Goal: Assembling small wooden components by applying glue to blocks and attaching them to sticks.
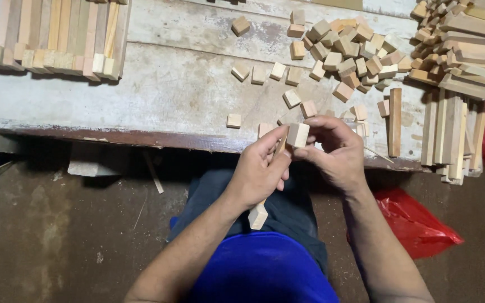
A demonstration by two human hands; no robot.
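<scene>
Gripping a wooden stick point(259, 215), left hand point(259, 171) hiding its middle, right hand point(335, 152) pinching small cube point(297, 134).

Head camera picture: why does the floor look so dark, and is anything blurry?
Head view: light falls mostly on the workbench, leaving the floor beneath it in shadow; the small wooden block, left hand and right hand look reasonably sharp, and edges bow slightly from a wide lens.

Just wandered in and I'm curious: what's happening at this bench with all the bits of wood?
A seated person holds a small pale wooden cube in the right hand, at the bench's near edge. The left hand grips a thin wooden stick set against the cube. On the worn whitish workbench lie a heap of similar wooden blocks and stacks of long wooden slats.
</scene>
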